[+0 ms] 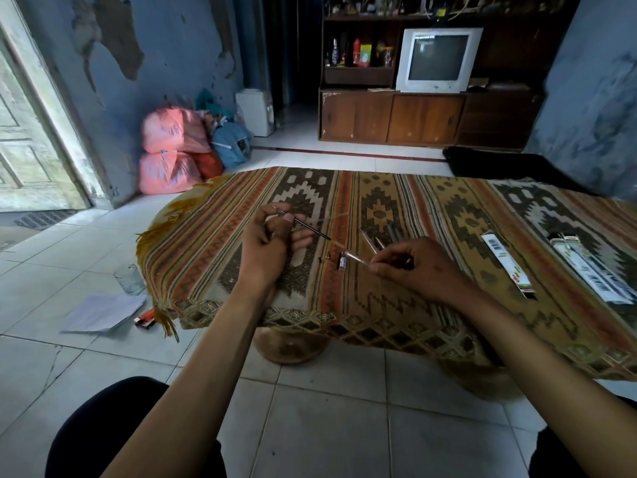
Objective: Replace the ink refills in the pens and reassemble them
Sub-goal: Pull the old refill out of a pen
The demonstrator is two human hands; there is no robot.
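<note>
The person sits at a low tabletop [448,305] draped in a striped, patterned cloth, both forearms reaching out over it. The left hand [272,241] is raised a little above the cloth with its fingers curled, pinching a thin dark ink refill [305,224]; the refill slants from upper left, past the fingertips, down to the right, its tip pointing toward the other hand. The right hand [410,267] hovers just above the cloth and pinches a clear pen barrel [355,258] at its near end, so the barrel sticks out to the left of the fingers toward the refill, the two well short of touching. A small dark and red piece [342,262] sits at the barrel's far end; whether it is joined to it I cannot tell. Just beyond the right hand, several more pens [382,236] lie together on the cloth. Farther right lie two long white packets [506,267] with barcodes. On the floor to the left stand a glass [129,279], some paper [103,312] and a red lighter [146,317].
</note>
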